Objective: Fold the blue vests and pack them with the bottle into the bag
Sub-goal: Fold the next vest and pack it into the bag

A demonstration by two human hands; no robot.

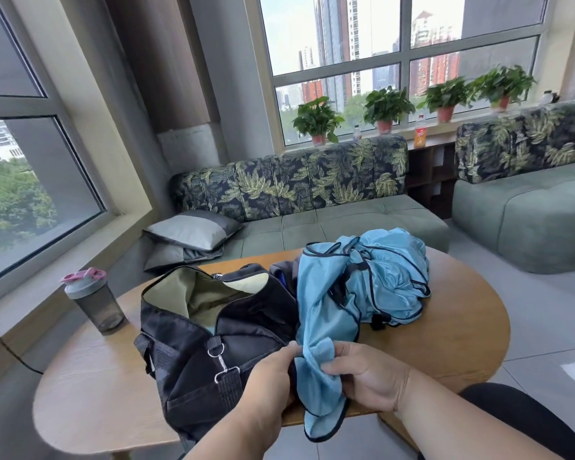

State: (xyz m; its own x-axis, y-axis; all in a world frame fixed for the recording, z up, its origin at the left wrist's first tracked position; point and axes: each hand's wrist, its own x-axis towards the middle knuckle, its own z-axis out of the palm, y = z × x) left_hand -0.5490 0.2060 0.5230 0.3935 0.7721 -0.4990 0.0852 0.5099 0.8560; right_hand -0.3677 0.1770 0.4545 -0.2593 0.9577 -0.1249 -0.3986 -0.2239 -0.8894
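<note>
Both hands [273, 376] [367, 376] pinch one blue vest [319, 330] — open bag [213, 320] alongside, bottle [95, 298] beyond.

Two bare forearms, no sleeves; dark trousers [518, 423] at the lower right.

Both hands are gripping one light blue vest [316, 327] at the near edge of a round wooden surface [462, 330]: the left hand [273, 370] and the right hand [369, 376] are pinching its hanging end. Beside it, an open black bag [219, 330] is sitting. More blue vests [392, 277] are lying heaped behind. A grey shaker bottle [93, 300] is standing upright at the left.
</note>
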